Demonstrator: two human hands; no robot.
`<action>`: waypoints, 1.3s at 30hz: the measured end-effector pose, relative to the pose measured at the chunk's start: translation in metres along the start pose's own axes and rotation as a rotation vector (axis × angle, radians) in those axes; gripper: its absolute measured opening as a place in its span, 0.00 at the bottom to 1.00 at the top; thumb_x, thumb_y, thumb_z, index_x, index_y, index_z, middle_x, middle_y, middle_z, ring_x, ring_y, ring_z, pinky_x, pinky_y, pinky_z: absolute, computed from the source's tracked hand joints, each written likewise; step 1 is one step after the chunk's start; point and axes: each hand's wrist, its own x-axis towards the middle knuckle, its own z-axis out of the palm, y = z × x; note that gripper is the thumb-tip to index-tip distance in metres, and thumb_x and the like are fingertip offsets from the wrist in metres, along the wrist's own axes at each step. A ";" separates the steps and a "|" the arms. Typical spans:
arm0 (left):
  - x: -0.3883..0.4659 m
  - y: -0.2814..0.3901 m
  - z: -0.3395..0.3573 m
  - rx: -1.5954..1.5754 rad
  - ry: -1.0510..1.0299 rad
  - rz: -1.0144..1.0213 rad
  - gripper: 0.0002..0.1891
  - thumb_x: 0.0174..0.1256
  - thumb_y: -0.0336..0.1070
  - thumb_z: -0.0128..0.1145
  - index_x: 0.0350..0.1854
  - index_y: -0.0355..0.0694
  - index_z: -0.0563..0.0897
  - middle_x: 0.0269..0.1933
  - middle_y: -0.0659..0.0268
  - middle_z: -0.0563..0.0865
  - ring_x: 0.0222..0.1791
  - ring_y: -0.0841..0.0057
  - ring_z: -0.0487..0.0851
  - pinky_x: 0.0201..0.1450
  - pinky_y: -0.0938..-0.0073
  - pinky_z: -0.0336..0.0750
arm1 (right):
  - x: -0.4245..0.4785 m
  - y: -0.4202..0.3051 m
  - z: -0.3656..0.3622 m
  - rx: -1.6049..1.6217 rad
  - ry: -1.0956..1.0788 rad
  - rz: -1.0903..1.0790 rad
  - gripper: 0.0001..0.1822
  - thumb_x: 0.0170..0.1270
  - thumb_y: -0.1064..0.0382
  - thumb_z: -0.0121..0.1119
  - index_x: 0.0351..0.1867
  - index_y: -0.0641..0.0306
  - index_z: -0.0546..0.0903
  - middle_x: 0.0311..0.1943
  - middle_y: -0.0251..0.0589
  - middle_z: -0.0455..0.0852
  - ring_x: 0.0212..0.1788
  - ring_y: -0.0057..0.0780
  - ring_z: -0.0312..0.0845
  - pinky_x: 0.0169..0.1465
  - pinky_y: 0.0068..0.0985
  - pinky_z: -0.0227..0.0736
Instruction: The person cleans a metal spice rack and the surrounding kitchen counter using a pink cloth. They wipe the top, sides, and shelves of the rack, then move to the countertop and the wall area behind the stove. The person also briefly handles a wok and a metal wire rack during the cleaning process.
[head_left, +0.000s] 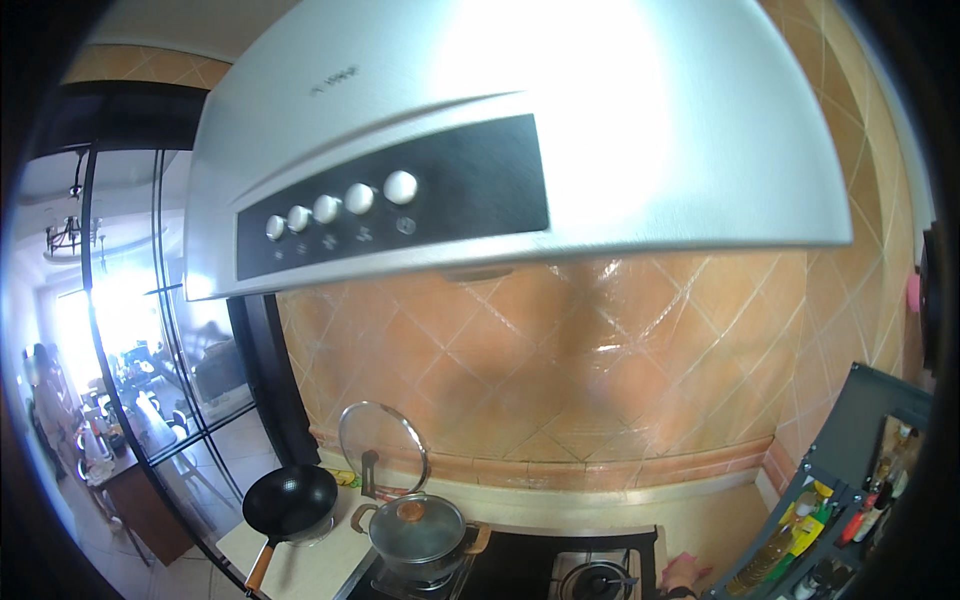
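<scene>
At the bottom edge, my right hand (679, 577) is on a pink cloth (691, 564) on the beige countertop (697, 517), just right of the gas stove (517, 559). A dark band circles that wrist, and the fingers are mostly hidden. My left hand is out of view. On the left burner stands a pot (420, 559) covered by a glass lid (416, 529) with a wooden knob. The right burner (596, 581) has no pan on it.
A steel range hood (697, 187) with several round buttons juts out overhead. Left of the stove sits a black wok (291, 501); behind the pot, a glass lid (384, 442) stands upright. A grey rack (821, 450) with bottles is at right. A glass door (169, 337) borders the left.
</scene>
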 end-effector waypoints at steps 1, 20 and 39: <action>-0.003 -0.002 -0.001 -0.004 0.010 0.060 0.12 0.69 0.39 0.52 0.47 0.41 0.83 0.40 0.63 0.87 0.37 0.70 0.85 0.40 0.71 0.79 | -0.012 -0.009 -0.010 -0.063 0.000 0.014 0.25 0.58 0.34 0.53 0.25 0.55 0.78 0.17 0.44 0.79 0.18 0.42 0.75 0.19 0.38 0.68; -0.038 -0.009 -0.025 0.013 0.038 0.089 0.11 0.67 0.40 0.58 0.47 0.42 0.83 0.37 0.67 0.86 0.33 0.80 0.83 0.36 0.76 0.77 | -0.058 -0.032 -0.069 -0.308 -0.095 -0.108 0.20 0.56 0.42 0.57 0.34 0.56 0.83 0.27 0.43 0.85 0.30 0.45 0.81 0.30 0.42 0.74; -0.034 -0.009 -0.017 0.028 0.021 0.029 0.10 0.67 0.38 0.56 0.45 0.39 0.83 0.34 0.63 0.85 0.32 0.74 0.84 0.37 0.74 0.78 | -0.098 -0.084 -0.028 -0.303 0.079 0.258 0.20 0.66 0.54 0.46 0.55 0.60 0.78 0.50 0.48 0.82 0.54 0.40 0.77 0.53 0.46 0.71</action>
